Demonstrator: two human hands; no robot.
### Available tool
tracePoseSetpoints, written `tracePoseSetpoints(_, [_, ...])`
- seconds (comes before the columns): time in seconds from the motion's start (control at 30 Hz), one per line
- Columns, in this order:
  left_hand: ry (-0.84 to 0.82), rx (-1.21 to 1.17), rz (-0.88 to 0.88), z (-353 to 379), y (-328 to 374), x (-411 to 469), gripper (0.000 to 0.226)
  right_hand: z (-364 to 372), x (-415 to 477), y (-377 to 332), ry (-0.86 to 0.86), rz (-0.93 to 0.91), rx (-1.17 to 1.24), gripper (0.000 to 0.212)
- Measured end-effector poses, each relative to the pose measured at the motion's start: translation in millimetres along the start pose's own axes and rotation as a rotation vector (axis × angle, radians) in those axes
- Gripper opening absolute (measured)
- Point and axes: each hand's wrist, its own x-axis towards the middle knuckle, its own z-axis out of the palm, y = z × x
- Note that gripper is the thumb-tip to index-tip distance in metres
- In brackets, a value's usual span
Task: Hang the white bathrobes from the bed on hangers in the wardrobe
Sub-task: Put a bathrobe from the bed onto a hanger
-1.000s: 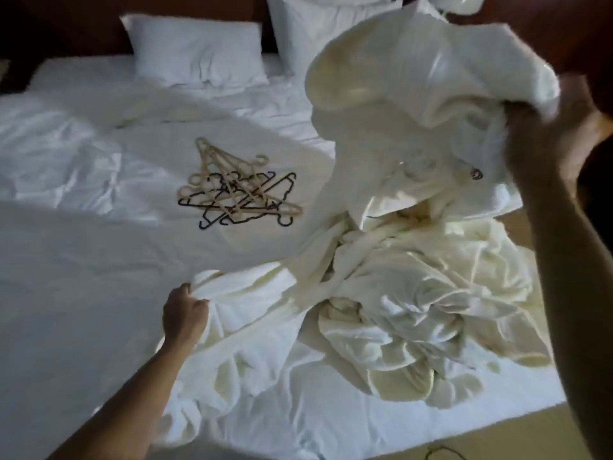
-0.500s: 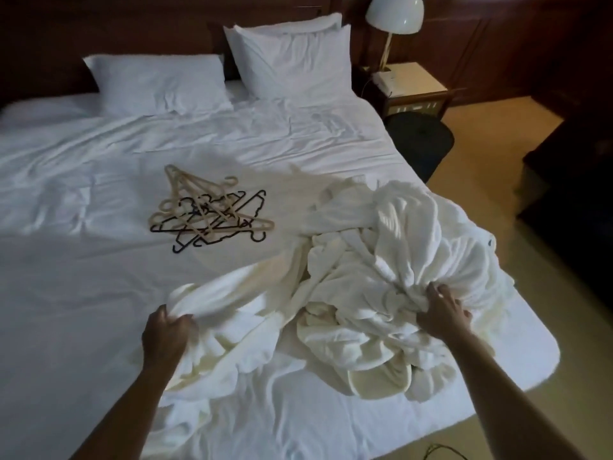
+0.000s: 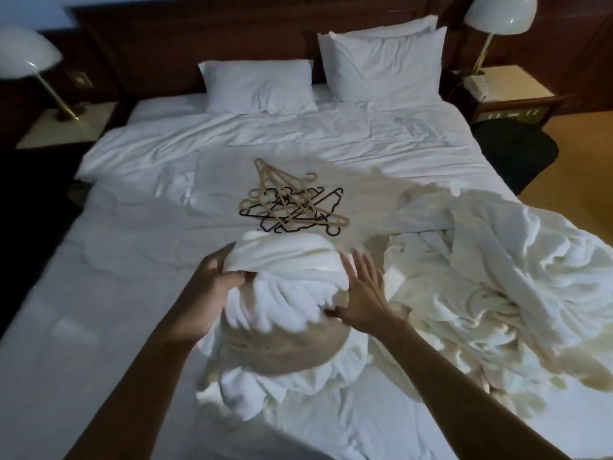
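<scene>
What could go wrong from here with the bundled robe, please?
The robe is bunched, and only the left grip holds it; the right grip just lies flat against it, so it may slip. Its trailing folds lie close to the pile of robes and could drag them along.

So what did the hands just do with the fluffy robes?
The right hand brought its raised robe down onto the pile of bathrobes, let go and moved left. The left hand, gripping one bathrobe throughout, lifted it up into a bundle. The right hand now presses open fingers against it. The hangers and pillows stayed put.
</scene>
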Motion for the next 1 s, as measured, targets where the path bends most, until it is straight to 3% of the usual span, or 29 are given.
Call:
tracePoseSetpoints(0.07, [-0.015,-0.078,0.079,-24.6,18.0,-1.7,0.055,-3.9,17.1,-43.9,-0.019,-0.007,0.207,0.095])
tracePoseSetpoints(0.17, [0.158,-0.157,0.12,-69.8,21.4,4.8,0.045,-20.8,31.2,-95.2,0.016,-0.009,0.341,0.055])
tracePoseSetpoints(0.27, [0.359,-0.161,0.048,-124.5,4.9,10.9,0.033,-38.2,27.1,-131.2,-0.006,-0.012,0.476,0.044])
tracePoseSetpoints(0.37, [0.444,-0.03,0.013,-156.9,-10.6,14.6,0.026,-42.2,9.7,-165.1,-0.019,-0.104,0.71,0.038])
tracePoseSetpoints(0.47, [0.525,0.187,-0.083,-176.6,-37.3,14.0,0.016,-31.5,11.0,-188.0,0.114,-0.099,0.599,0.036])
tracePoseSetpoints(0.53, [0.528,0.282,-0.149,-189.2,-54.0,8.4,0.029,-16.8,20.0,-179.5,0.256,0.047,0.408,0.043])
tracePoseSetpoints(0.6, [0.451,0.343,-0.161,-194.6,-64.5,4.0,0.039,-2.4,21.0,-155.3,0.328,0.2,0.221,0.055])
tracePoseSetpoints(0.7, [0.131,0.349,-0.157,-177.3,-62.7,-5.7,0.036,14.0,6.6,-123.9,0.25,0.385,-0.112,0.074])
tracePoseSetpoints(0.77, [-0.13,0.296,-0.158,-156.7,-58.4,-11.5,0.038,20.5,-2.2,-129.9,0.118,0.283,-0.143,0.097])
tracePoseSetpoints(0.83, [-0.31,0.276,-0.066,-134.7,-56.1,-11.8,0.038,28.7,-10.4,-158.6,-0.018,0.0,-0.043,0.111])
tracePoseSetpoints(0.87, [-0.352,0.284,-0.006,-124.2,-51.5,-10.5,0.032,32.9,-13.5,-173.8,-0.074,-0.111,0.018,0.104])
tracePoseSetpoints(0.9, [-0.354,0.304,0.05,-116.9,-45.9,-7.5,0.025,36.2,-15.1,-185.8,-0.098,-0.164,0.088,0.081])
tracePoseSetpoints(0.97, [-0.217,0.375,0.153,-112.5,-39.1,0.8,0.023,26.0,-16.4,-201.4,-0.035,-0.116,0.203,0.028])
tracePoseSetpoints(1.0, [-0.121,0.403,0.18,-113.9,-37.7,4.9,0.028,15.6,-16.1,-204.0,0.029,-0.082,0.3,0.023])
